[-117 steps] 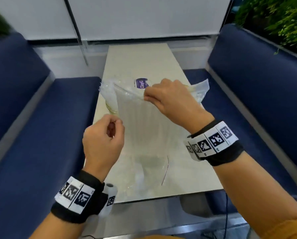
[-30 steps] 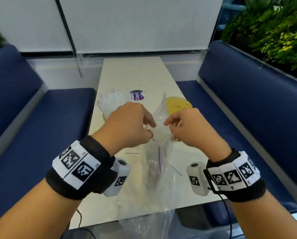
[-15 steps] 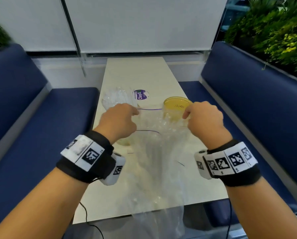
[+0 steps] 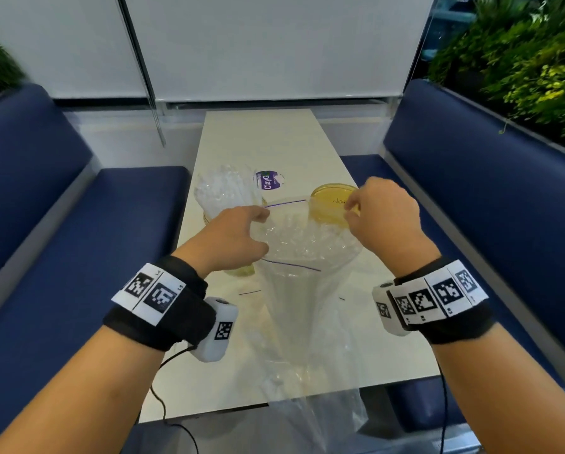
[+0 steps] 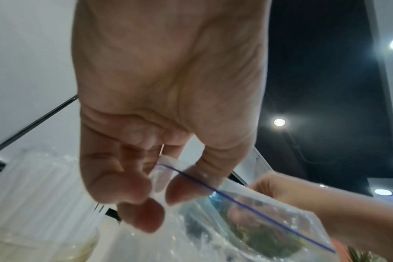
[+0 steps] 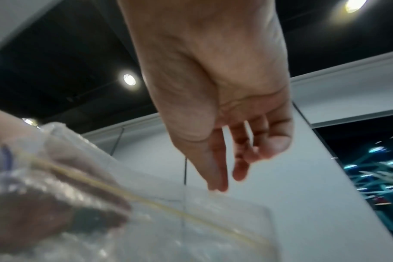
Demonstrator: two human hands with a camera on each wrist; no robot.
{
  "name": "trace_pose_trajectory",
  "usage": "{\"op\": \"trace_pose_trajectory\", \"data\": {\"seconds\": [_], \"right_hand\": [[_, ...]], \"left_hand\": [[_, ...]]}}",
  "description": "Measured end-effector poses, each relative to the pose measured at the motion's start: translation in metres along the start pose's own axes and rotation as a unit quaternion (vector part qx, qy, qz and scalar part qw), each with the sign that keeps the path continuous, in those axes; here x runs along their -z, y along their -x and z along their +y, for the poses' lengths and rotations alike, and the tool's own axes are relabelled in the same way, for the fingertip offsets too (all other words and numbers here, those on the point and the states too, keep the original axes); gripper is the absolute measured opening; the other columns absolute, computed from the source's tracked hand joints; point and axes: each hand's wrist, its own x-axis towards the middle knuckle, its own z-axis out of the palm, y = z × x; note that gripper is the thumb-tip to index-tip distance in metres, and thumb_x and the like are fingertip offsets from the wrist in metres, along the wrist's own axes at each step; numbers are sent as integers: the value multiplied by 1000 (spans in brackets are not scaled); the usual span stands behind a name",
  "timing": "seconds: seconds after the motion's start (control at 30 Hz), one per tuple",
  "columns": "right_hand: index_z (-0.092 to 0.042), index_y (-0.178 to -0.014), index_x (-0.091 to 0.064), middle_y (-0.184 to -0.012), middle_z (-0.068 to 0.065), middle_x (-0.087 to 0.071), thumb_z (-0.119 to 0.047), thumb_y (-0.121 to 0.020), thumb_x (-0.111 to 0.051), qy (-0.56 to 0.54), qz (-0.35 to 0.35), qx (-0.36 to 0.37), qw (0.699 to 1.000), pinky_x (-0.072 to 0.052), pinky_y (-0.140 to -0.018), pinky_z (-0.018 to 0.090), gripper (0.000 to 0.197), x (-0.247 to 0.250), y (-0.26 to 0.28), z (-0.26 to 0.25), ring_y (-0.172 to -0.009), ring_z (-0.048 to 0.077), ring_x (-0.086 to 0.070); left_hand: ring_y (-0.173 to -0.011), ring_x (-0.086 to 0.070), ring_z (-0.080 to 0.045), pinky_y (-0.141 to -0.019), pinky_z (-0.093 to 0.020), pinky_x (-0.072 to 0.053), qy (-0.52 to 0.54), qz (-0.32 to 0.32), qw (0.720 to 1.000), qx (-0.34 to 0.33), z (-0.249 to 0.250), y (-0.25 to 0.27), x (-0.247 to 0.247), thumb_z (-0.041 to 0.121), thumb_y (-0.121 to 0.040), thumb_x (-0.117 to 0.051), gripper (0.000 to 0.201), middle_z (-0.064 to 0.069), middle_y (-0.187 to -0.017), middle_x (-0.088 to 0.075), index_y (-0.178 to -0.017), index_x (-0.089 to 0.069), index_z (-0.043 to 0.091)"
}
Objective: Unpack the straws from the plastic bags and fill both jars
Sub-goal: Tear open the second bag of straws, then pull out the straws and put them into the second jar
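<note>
A clear plastic bag (image 4: 302,257) of straws (image 4: 294,235) is held upright over the counter (image 4: 268,142), its zip mouth pulled wide into an oval. The left edge of the mouth is pinched between thumb and curled fingers of the left hand (image 4: 233,239), a grip shown plainly in the left wrist view, where the blue zip line (image 5: 247,203) runs out from the fingertips (image 5: 180,191). At the right edge, the right hand (image 4: 384,217) is seen with fingers drawn together at the rim; in the right wrist view its fingers hang fairly straight and the picture is blurred, so a firm hold cannot be confirmed.

Against the picture of a second ago, in which the bag top was narrow and pinched between hands close together, the hands have been moved apart and the seal has been opened fully. Half a second ago the mouth was already parting; it is now rounder.

With the bag open, the straws are judged ready to be drawn out. The yellow-tinted jar (image 4: 331,204) near the counter's right edge is seen empty; the jar (image 4: 238,268) by the left edge already carries a bundle of wrapped straws (image 4: 223,191).
</note>
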Motion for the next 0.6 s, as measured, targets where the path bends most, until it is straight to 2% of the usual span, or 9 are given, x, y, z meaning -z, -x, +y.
{"op": "trace_pose_trajectory", "data": {"seconds": [0.07, 0.13, 0.2, 0.3, 0.33, 0.4, 0.47, 0.53, 0.6], "right_hand": [[-20, -89, -73, -87, -3, -66, -30, -93, -62, -95, 22, 76, 992, -55, -67, 33, 15, 13, -3, -16, -76, 18, -62], [-25, -91, -72, -87, -6, -66, -39, -93, -63, -138, -44, 173, 974, -56, -75, 33, 17, 23, -6, -35, -80, 14, -63], [-26, -106, -71, -103, -6, -67, -47, -91, -63, -83, -120, 266, 953, -53, -85, 35, 27, 20, -13, -50, -98, 15, -62], [-25, -131, -59, -129, -5, -59, -54, -89, -62, -28, -206, 318, 925, -49, -97, 39, 51, 1, -24, -64, -115, 18, -57], [-25, -131, -57, -131, -5, -58, -55, -89, -61, -32, -214, 326, 920, -49, -97, 41, 52, -7, -27, -66, -115, 19, -57], [-27, -129, -55, -128, -3, -59, -58, -90, -57, -31, -208, 338, 917, -49, -94, 42, 50, -20, -31, -66, -112, 20, -59], [-30, -129, -51, -120, -2, -62, -60, -92, -52, -6, -193, 348, 917, -50, -89, 42, 47, -30, -31, -66, -105, 21, -60], [-30, -124, -49, -113, -1, -63, -58, -96, -45, 8, -168, 357, 919, -51, -80, 40, 40, -38, -28, -68, -98, 23, -63], [-26, -119, -52, -108, 0, -65, -53, -100, -41, 18, -127, 368, 921, -47, -69, 36, 34, -44, -27, -71, -91, 26, -64]], "left_hand": [[-126, -57, -28, -97, -33, -46, 22, 6, 1000, -13, 1, -2, -4, 9, -89, -62, 67, 5, -154, -44, -151, -39, 19], [-126, -57, -32, -100, -37, -47, 42, 15, 999, -24, 0, -3, -9, 7, -88, -63, 68, 3, -153, -46, -151, -40, 18], [-120, -58, -35, -97, -35, -47, 62, 33, 997, -37, -3, -4, -14, 7, -88, -65, 67, 2, -149, -51, -150, -42, 17], [-95, -57, -26, -88, -27, -46, 81, 67, 993, -55, -11, -6, -21, 17, -91, -69, 54, 3, -134, -56, -141, -48, 17], [-91, -56, -27, -84, -26, -48, 87, 76, 992, -59, -14, -6, -23, 18, -91, -70, 51, 4, -129, -57, -138, -49, 17], [-100, -58, -38, -79, -29, -51, 102, 82, 990, -60, -20, -6, -24, 17, -89, -70, 48, 5, -124, -57, -133, -51, 18], [-108, -57, -38, -85, -33, -51, 112, 85, 988, -56, -26, -6, -23, 16, -88, -69, 49, 6, -121, -57, -133, -52, 18], [-111, -56, -30, -92, -28, -49, 104, 92, 989, -55, -31, -6, -24, 12, -88, -67, 49, 8, -117, -57, -133, -52, 20], [-123, -50, -23, -106, -38, -45, 100, 94, 989, -51, -35, -7, -27, 12, -86, -66, 60, 9, -121, -55, -142, -47, 20]]}}
